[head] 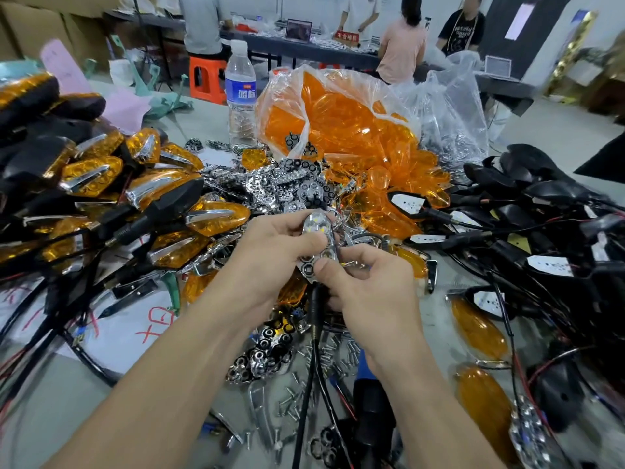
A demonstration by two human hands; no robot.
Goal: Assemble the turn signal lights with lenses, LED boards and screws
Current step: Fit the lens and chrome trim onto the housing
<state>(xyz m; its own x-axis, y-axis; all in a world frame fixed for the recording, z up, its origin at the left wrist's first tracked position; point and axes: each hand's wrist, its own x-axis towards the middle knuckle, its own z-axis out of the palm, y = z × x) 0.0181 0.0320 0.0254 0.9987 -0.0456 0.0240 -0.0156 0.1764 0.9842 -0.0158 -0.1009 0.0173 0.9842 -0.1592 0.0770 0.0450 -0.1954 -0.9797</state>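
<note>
Holding one chrome LED reflector unit [319, 240], gripped by left hand [274, 255] and pinched by right hand [372, 289], above bench [40, 401] centre. Bagged amber lenses [338, 116] toward far edge; loose screws [294, 397] toward near edge.

The water bottle [240, 79] wears a blue label [240, 93] with two large white Chinese characters, too soft to read with certainty. On the far desk, a small red sign [347, 36] carries four white characters beginning 不含; the rest is blurred. A white paper sheet [111, 336] on the near desk bears big red handwritten strokes, among them an X-like cross, otherwise illegible.
</note>
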